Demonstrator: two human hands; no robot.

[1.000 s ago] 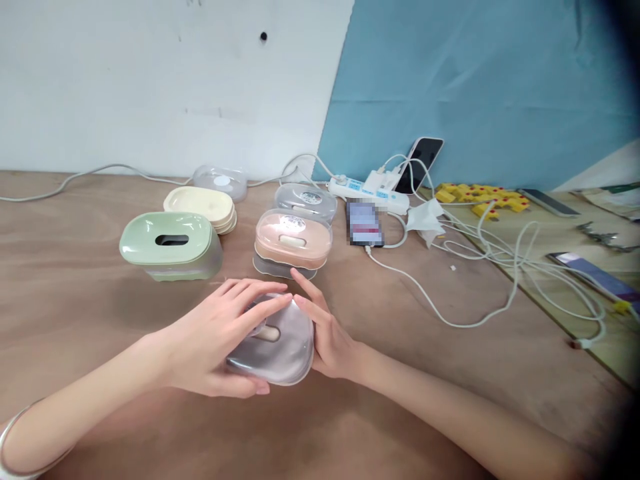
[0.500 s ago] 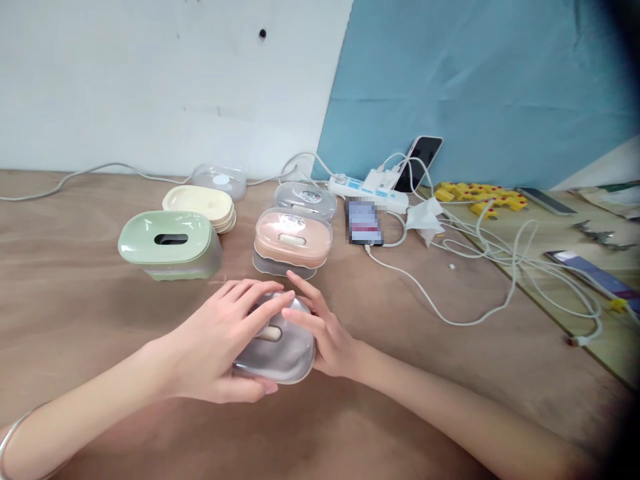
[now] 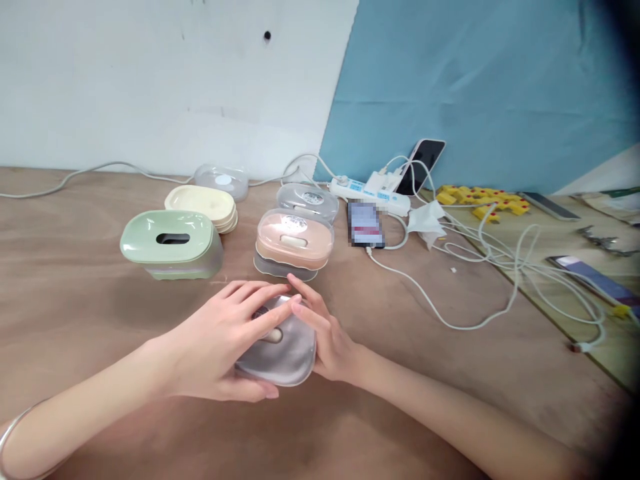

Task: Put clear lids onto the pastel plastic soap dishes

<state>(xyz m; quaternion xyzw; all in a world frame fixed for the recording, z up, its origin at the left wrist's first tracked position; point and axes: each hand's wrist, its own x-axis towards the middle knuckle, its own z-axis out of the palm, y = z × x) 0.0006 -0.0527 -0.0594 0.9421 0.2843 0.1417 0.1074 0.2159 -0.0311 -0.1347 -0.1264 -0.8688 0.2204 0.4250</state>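
Note:
Both my hands are on a grey tissue box lid [image 3: 287, 360] with a clear plastic cover over its slot. My left hand [image 3: 225, 340] lies across its left part, fingers over the top and thumb along the near edge. Around the right side is my right hand [image 3: 325, 333], its fingertips meeting the left index finger at the far edge. The lid's underside and far left are hidden. Just beyond stand a pink lid [image 3: 320, 250] under a clear cover, resting on a grey piece, and a green tissue box [image 3: 145, 247] with an open slot.
Cream lids [image 3: 200, 200] are stacked behind the green box. Clear covers [image 3: 220, 180] lie near the wall. To the right are a power strip [image 3: 345, 187], a phone [image 3: 365, 227] on a cable, tangled white cables [image 3: 520, 267] and yellow pieces [image 3: 480, 197].
The view has shifted slightly. My left index finger has slid a little to the right and now meets the right hand's fingertip. Both hands still hold the lid in the same place.

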